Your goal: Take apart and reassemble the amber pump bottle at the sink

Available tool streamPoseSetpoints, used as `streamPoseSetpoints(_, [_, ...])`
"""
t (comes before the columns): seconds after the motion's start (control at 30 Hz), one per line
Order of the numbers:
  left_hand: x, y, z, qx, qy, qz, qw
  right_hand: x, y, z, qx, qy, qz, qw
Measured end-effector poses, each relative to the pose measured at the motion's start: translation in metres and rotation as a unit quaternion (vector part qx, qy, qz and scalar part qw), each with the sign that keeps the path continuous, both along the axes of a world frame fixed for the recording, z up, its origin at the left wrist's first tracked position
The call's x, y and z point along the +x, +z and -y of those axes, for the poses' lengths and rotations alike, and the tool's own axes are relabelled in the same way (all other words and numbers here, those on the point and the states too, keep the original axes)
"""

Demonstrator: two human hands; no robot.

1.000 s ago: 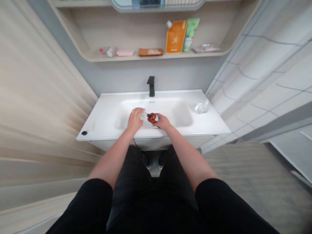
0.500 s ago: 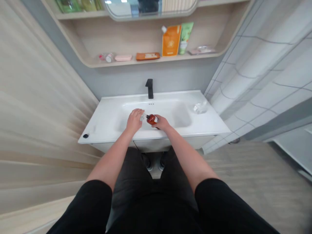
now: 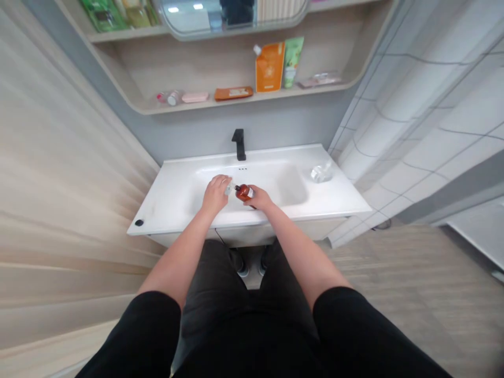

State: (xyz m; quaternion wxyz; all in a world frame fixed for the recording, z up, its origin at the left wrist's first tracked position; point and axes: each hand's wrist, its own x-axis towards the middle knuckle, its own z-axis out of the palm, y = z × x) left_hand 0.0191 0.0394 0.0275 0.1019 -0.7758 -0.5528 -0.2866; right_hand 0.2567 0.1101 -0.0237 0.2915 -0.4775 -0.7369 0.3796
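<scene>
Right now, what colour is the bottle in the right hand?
The bottle is amber-brown with a white label; it shows best in the head view.

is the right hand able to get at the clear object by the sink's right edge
Probably yes: nothing stands on the white sink between the right hand and the clear object, though that hand holds the amber bottle now.

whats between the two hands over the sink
In the head view, an amber bottle held in the right hand points its neck toward a small clear piece at the fingertips of the left hand.
</scene>
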Motion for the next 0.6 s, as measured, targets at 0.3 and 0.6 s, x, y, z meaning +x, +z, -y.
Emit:
streamPoseSetpoints(0.3, [0.001, 0.007, -0.003, -0.004, -0.001, -0.016, 1.0, -0.001, -0.004, -0.003, 0.002, -0.015, -0.008, 1.0])
streamPoseSetpoints(0.6, [0.004, 0.022, -0.002, -0.033, -0.002, -0.041, 0.999, -0.001, -0.003, -0.003, 0.002, -0.009, -0.034, 0.999])
